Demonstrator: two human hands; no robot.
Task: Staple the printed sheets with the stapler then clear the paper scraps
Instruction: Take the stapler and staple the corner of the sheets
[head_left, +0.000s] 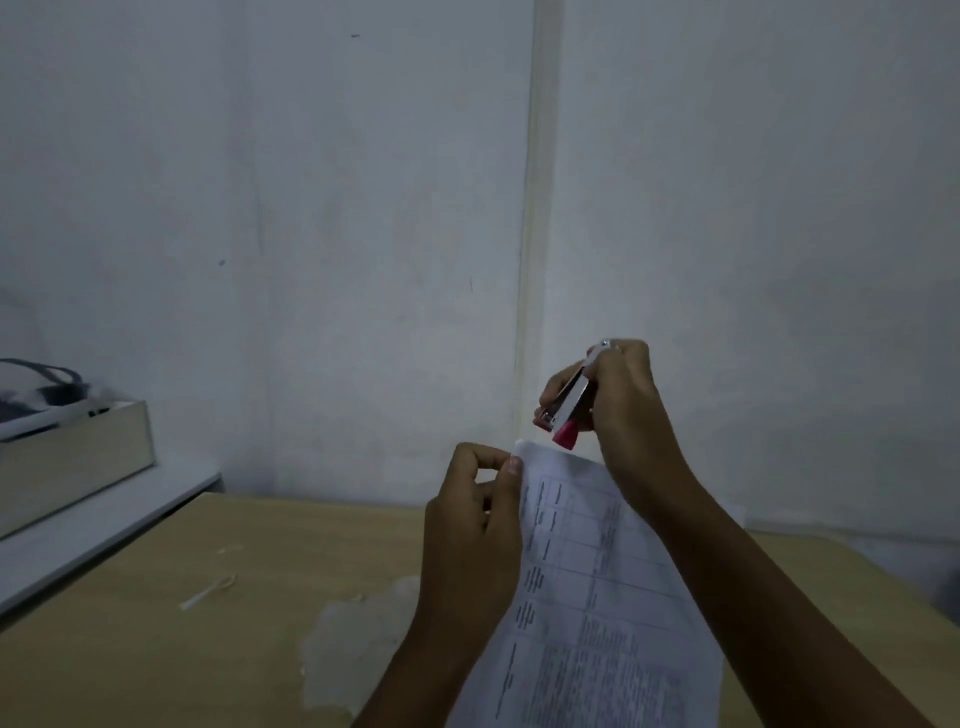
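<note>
Left hand (475, 525): seen in the lower centre of the frame, fingers curled in, thumb and forefinger pinched on the upper left edge of the printed sheets (597, 597), near their top corner. Printed sheets: held raised above the table, tilted so that the top corner points to the centre of the frame; a ruled table with dark text is shown on the facing page, the wording too blurred to be read; how many sheets are held cannot be told. Right hand (623, 405): placed right of centre, just above the top corner of the sheets, fingers wrapped closed around a stapler (566, 405). Stapler: metal body with pink ends, mouth pointed down and left, close to the corner of the sheets; whether the paper is touched cannot be told. Wooden table (208, 649): occupies the lower part of the frame; a pale worn patch is seen near its middle. Paper scraps (208, 592): small white strips lying on the table at lower left, well apart from both hands. Box (78, 457): beige, set on a white shelf at the left edge.
</note>
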